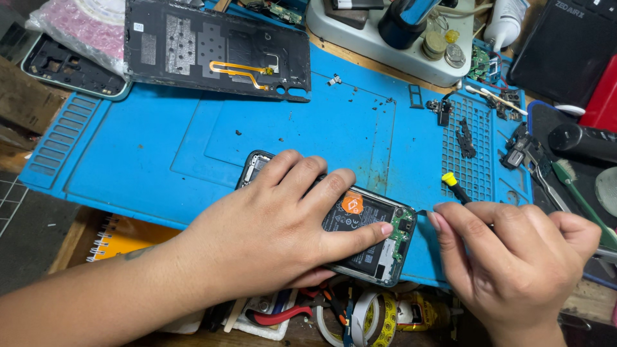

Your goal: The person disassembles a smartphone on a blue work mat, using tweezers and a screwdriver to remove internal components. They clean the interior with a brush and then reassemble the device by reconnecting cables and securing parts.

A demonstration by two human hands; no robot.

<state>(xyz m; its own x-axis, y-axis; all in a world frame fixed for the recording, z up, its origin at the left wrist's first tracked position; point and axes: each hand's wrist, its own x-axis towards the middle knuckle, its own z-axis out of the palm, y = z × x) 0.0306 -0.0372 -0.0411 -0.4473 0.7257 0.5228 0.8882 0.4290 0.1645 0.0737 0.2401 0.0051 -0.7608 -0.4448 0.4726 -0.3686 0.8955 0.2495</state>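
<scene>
While L hand (pixel 276 215) pins opened phone (pixel 369 234) near mat (pixel 160 154) front edge, R hand (pixel 514 250) grips screwdriver (pixel 455 186).

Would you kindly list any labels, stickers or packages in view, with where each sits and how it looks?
Orange sticker: round-cornered, with a white symbol, on the open phone's battery, beside the left hand.
White label: small square, top-left corner of the removed back cover.
Plastic bag: clear over pinkish contents, top left.
Black box: pale lettering, top right.
</scene>
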